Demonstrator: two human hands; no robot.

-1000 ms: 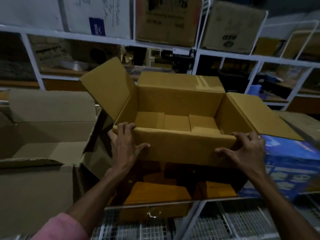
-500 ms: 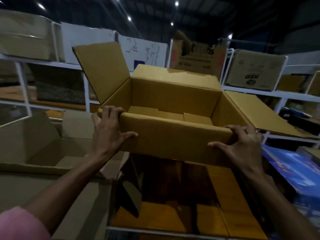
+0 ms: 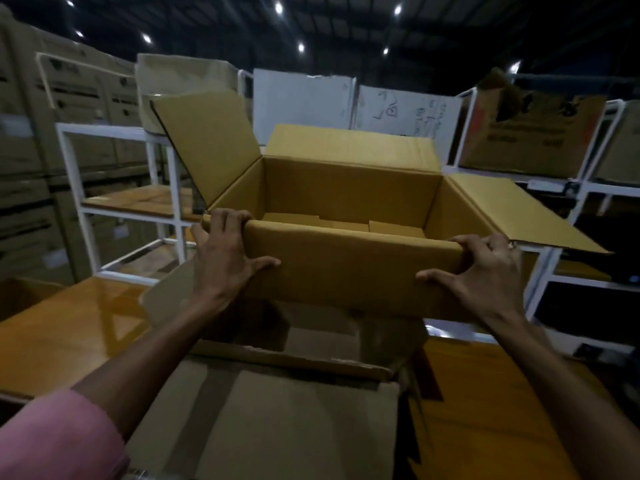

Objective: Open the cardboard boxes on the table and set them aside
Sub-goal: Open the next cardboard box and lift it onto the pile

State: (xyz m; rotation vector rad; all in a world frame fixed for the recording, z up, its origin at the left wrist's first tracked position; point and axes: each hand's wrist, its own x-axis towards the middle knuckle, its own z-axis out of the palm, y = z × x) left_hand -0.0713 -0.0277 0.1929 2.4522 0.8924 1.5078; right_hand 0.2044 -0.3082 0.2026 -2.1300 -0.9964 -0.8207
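An open yellow-brown cardboard box (image 3: 349, 268) hangs in the air in front of me, empty, with its flaps spread out. My left hand (image 3: 225, 258) grips the near wall at its left corner, fingers hooked over the rim. My right hand (image 3: 485, 271) grips the same wall at the right corner. Below it lies a larger grey-brown open cardboard box (image 3: 277, 410), its flaps toward me, on the glossy orange table (image 3: 62, 337).
White metal shelf frames (image 3: 114, 209) stand behind at left and right. Stacked cartons (image 3: 31, 150) fill the far left, and a printed carton (image 3: 530, 133) sits on the right shelf. White boards (image 3: 304, 98) stand behind the held box.
Both hands have lifted the yellow-brown box up and carried it leftward, over the larger open box. My view has swung left and upward with it.
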